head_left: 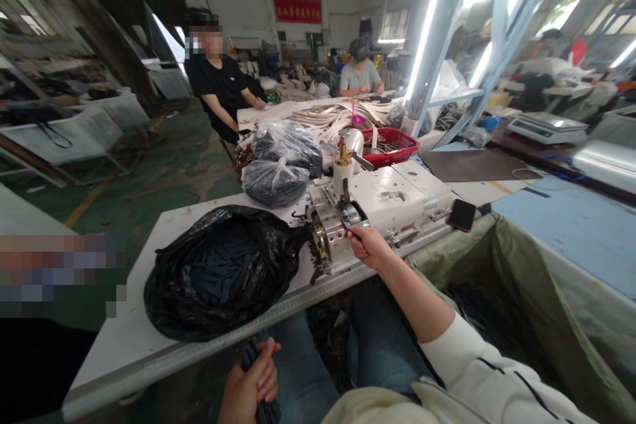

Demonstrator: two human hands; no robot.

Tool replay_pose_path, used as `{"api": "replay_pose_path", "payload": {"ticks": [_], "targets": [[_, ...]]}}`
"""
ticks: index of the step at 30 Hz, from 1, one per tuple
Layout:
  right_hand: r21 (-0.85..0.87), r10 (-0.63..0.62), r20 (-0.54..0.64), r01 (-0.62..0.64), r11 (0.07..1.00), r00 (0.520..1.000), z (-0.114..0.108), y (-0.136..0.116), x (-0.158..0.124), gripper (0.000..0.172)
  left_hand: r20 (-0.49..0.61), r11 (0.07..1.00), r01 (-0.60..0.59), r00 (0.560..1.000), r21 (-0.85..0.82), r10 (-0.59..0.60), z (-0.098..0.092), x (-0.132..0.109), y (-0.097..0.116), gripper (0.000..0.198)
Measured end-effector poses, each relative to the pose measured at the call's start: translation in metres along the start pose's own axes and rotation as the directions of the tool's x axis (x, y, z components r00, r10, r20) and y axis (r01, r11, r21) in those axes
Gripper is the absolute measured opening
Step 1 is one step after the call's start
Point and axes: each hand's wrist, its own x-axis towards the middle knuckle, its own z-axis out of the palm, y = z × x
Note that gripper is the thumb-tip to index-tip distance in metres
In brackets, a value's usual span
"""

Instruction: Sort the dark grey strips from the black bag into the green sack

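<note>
My left hand (256,381) is closed round a bundle of dark strips (269,412), low in front of the table's edge. My right hand (368,248) reaches out to a white machine (392,193) with a metal working head. Its fingers are pinched together at the steel plate (338,236), close to the rollers. Whatever they grip is too small to make out. Left of the machine an open black plastic bag (163,291) rests on the table, with many dark strips (223,271) inside. Dark scraps lie round the machine's base.
Behind the machine stand knotted clear bags (278,182) of dark material and a red basket (392,151). A phone (462,214) lies at the machine's right end. Green sacking (521,278) hangs on my right. Two co-workers sit across the table, by pale straps (332,110).
</note>
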Motion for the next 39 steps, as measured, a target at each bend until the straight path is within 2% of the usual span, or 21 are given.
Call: {"api": "replay_pose_path", "payload": {"ticks": [7, 11, 15, 17, 21, 23, 29, 31, 33, 34, 35, 37, 38, 39], "targets": [[0.06, -0.002, -0.027, 0.004, 0.998, 1.0, -0.001, -0.001, 0.005, 0.021, 0.011, 1.0, 0.007, 1.0, 0.001, -0.007, -0.001, 0.003, -0.002, 0.038], [0.138, -0.09, -0.095, 0.103, 0.985, 0.991, -0.011, -0.001, 0.004, 0.024, 0.006, 1.0, -0.004, 1.0, -0.004, 0.004, -0.001, 0.0, 0.0, 0.037], [0.22, -0.161, -0.149, 0.191, 0.957, 0.976, -0.02, 0.001, -0.016, 0.017, 0.006, 1.0, 0.0, 1.0, 0.002, 0.0, 0.0, 0.0, 0.0, 0.037], [0.3, -0.152, -0.089, 0.172, 0.938, 0.984, -0.019, 0.003, -0.032, 0.011, 0.009, 1.0, 0.008, 1.0, 0.01, -0.008, 0.001, 0.002, -0.001, 0.037], [0.455, -0.186, 0.149, 0.1, 0.885, 0.971, -0.01, 0.007, -0.059, 0.009, 0.049, 1.0, 0.024, 0.999, 0.007, -0.024, 0.005, 0.006, -0.006, 0.036], [0.467, -0.191, 0.167, 0.093, 0.879, 0.967, -0.006, 0.008, -0.065, 0.013, 0.075, 1.0, 0.03, 0.997, 0.005, -0.03, 0.008, 0.007, -0.008, 0.034], [0.462, -0.121, -0.038, 0.125, 0.878, 0.992, 0.005, 0.011, -0.06, 0.017, 0.075, 0.998, 0.054, 0.996, 0.019, -0.055, 0.007, 0.006, -0.013, 0.034], [0.454, -0.129, -0.116, 0.169, 0.875, 0.985, -0.002, 0.011, -0.058, 0.016, 0.077, 0.999, 0.052, 0.996, 0.014, -0.053, 0.007, 0.005, -0.012, 0.033], [0.414, -0.185, -0.259, 0.283, 0.865, 0.948, -0.027, 0.007, -0.064, 0.013, 0.081, 0.999, 0.049, 0.995, 0.01, -0.05, 0.009, 0.003, -0.009, 0.033], [0.374, -0.233, -0.369, 0.373, 0.849, 0.9, -0.047, 0.004, -0.071, 0.013, 0.086, 0.999, 0.046, 0.995, 0.009, -0.046, 0.01, 0.002, -0.007, 0.033], [0.321, -0.275, -0.488, 0.463, 0.826, 0.829, -0.072, 0.0, -0.079, 0.014, 0.094, 0.999, 0.043, 0.995, 0.008, -0.044, 0.012, 0.001, -0.005, 0.033], [0.2, -0.324, -0.717, 0.627, 0.753, 0.617, -0.129, -0.004, -0.101, 0.022, 0.121, 0.999, 0.036, 0.992, 0.005, -0.036, 0.016, 0.0, 0.0, 0.032], [0.175, -0.291, -0.782, 0.641, 0.747, 0.552, -0.156, -0.004, -0.113, 0.027, 0.138, 0.999, 0.033, 0.99, 0.001, -0.033, 0.018, 0.001, 0.002, 0.032], [0.193, -0.233, -0.786, 0.587, 0.786, 0.572, -0.177, -0.001, -0.125, 0.032, 0.16, 0.999, 0.035, 0.987, -0.005, -0.034, 0.021, 0.002, 0.004, 0.031]]}}
